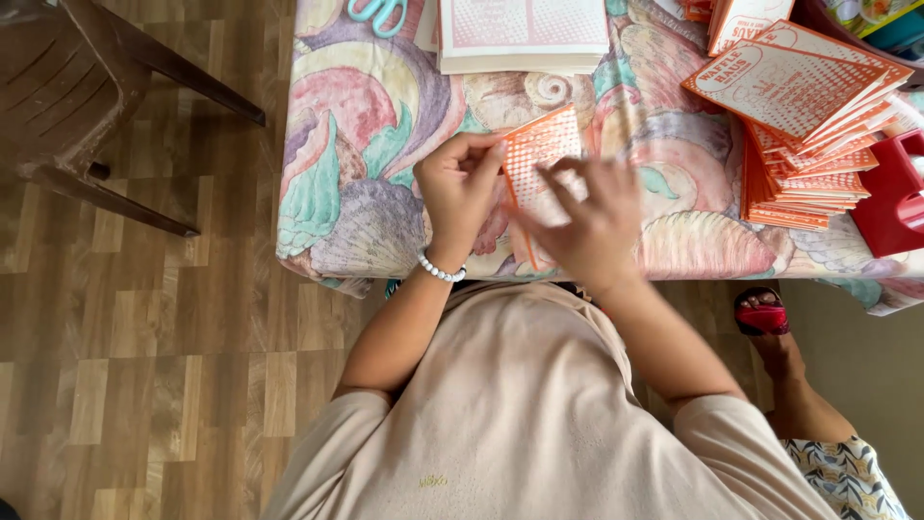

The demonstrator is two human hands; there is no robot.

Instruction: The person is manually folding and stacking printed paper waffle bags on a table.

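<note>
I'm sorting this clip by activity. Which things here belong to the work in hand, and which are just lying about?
In hand:
orange paper piece, held by left hand and right hand
orange stack
pale stack

Lying about:
teal scissors
red plastic item
brown chair
another person's sandalled foot

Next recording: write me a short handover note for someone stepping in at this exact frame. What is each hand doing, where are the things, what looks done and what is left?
Left hand: pinches the left edge of an orange-and-white paper sheet, held above the near edge of the table.
Right hand: blurred, fingers spread over the lower part of the same sheet; its exact grip cannot be told.
Things: a messy stack of orange paper pieces lies to the right, and a neat pile of paler sheets lies at the far edge, beside the scissors.
Done: the orange stack suggests pieces already finished.
Left: the sheet in hand and probably the paler pile.
</note>
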